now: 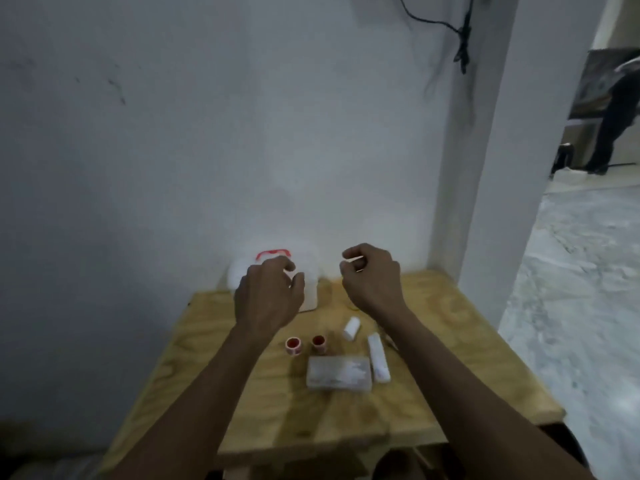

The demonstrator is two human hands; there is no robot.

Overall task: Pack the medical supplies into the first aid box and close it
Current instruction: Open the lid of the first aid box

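Observation:
A white first aid box with a red handle stands at the back of the wooden table, against the wall. My left hand hovers in front of it, fingers spread and empty, hiding part of the box. To the right of the box, my right hand is raised with its fingers curled; something small and pale seems pinched at the fingertips, too blurred to name. On the table lie two small red-and-white rolls, a short white roll, a long white tube and a clear flat packet.
The table fills a corner, with a white wall behind and a white pillar at its right. Black cables hang on the wall. To the right lies open grey floor, where another person stands far off.

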